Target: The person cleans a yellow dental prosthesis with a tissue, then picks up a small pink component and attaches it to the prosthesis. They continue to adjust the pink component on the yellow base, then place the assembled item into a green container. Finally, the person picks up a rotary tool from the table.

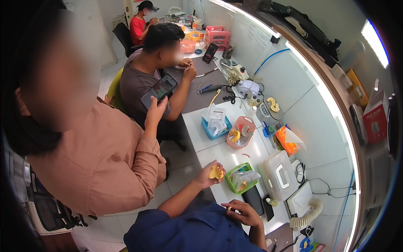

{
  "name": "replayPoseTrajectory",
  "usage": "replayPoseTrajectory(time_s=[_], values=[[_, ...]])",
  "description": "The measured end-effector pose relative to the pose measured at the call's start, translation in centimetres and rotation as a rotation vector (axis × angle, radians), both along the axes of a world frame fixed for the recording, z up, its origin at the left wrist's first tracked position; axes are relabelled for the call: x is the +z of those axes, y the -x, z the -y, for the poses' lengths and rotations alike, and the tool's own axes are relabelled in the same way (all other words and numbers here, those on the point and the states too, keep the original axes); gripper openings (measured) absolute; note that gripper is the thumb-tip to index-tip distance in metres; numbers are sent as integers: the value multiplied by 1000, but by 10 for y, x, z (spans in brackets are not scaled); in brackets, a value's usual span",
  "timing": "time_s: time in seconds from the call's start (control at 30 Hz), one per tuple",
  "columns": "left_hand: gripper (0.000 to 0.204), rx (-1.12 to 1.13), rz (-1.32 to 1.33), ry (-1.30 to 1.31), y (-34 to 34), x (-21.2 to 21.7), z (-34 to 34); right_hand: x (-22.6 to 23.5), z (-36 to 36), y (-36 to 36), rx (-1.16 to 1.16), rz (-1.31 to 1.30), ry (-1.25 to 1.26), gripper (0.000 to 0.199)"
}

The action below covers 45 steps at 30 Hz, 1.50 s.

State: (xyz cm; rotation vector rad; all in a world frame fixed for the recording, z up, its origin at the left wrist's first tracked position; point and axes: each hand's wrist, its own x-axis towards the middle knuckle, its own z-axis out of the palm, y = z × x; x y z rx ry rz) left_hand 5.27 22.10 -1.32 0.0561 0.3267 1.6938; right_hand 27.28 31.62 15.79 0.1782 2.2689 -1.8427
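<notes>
Just left of the bright-green plastic basket (230, 181), the left hand (203, 176) grips a yellow, arch-shaped dental cast (215, 172), hollowed face turned up toward the camera; long axis unclear. Right hand (245, 212): fingers bent, cannot tell whether gripping anything.

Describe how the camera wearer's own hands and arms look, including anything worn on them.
Both the left hand and the right hand are bare, with no glove or watch visible. The wearer has on a navy-blue shirt whose sleeves appear short. No cables or markings show on either arm.
</notes>
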Motion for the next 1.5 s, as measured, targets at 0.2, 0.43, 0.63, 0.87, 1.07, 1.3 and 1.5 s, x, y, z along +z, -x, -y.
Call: replayPoseTrajectory(time_s=[0.2,0.43,0.63,0.87,1.07,1.3,1.5], values=[[43,18,-44,-44,-23,54,-11,11,-16,9,-398,-135,-280,35],[42,6,-193,-95,-46,99,-11,30,-10,20,-593,-277,-537,33],[41,41,-389,-53,-58,110,-9,33,7,24,-751,-220,-512,24],[41,76,-530,-98,-64,113,-9,26,14,23,-819,-276,-577,16],[40,88,-564,-99,-65,113,-8,27,16,25,-821,-328,-605,17],[41,77,-636,-90,-65,115,-6,29,15,25,-806,-307,-640,16],[41,40,-691,-95,-63,116,-4,23,12,23,-795,-295,-637,17]])
